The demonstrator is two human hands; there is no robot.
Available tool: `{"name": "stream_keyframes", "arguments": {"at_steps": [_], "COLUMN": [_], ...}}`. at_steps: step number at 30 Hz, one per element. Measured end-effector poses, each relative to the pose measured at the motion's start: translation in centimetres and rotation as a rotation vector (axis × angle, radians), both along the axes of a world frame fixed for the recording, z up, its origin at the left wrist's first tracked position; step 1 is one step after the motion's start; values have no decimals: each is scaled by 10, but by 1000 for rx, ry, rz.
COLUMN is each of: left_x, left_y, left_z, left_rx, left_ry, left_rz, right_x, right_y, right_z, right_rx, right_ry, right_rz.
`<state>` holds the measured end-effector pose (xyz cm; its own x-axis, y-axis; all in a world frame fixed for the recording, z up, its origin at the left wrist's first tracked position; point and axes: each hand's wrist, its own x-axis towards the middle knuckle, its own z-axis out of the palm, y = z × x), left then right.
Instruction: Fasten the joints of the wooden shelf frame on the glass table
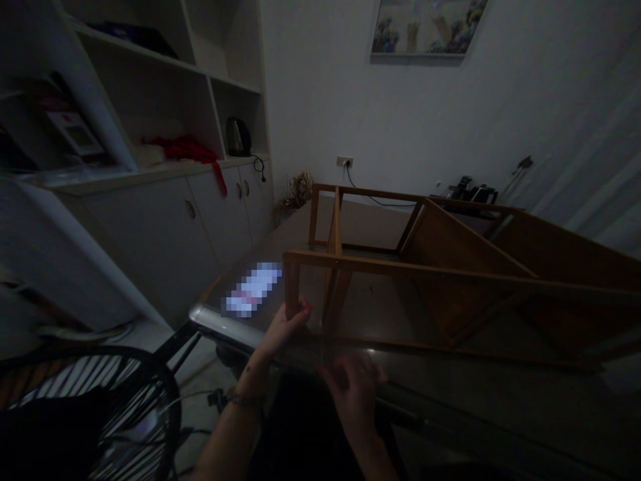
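Observation:
A brown wooden shelf frame [380,266] lies on its side along the glossy table [295,234], with slanted panels between its rails. My left hand [286,327] is closed around the short end bar at its near left corner, thumb on the inner side. Lower and to the right, my right hand [353,384] is by the table's front edge, apart from the frame. Its fingers are loosely bent and slightly blurred, with the thumb held away from them. I make out nothing in it.
A lit, pixelated screen [253,288] lies on the table left of the frame. A black woven chair [165,401] stands at the lower left. White cabinets [165,220] line the left wall, with a kettle [238,137] and red cloth [187,148] on them. A cord runs from the wall socket [344,162].

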<state>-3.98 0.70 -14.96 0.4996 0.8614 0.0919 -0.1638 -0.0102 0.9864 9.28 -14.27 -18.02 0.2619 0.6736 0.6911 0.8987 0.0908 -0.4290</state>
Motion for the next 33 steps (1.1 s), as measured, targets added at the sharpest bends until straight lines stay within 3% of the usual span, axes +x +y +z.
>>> {"name": "stream_keyframes", "arguments": {"at_steps": [23, 33], "left_x": [-2, -1], "left_y": [1, 0], "left_z": [-2, -3], "left_rx": [25, -9], "left_ry": [-1, -23], "left_rz": [-19, -18], "right_x": [-5, -8], "right_y": [-1, 0], "right_z": [-3, 4], "right_rx": [51, 36], "right_ry": [23, 26], "right_rz": [1, 126]}}
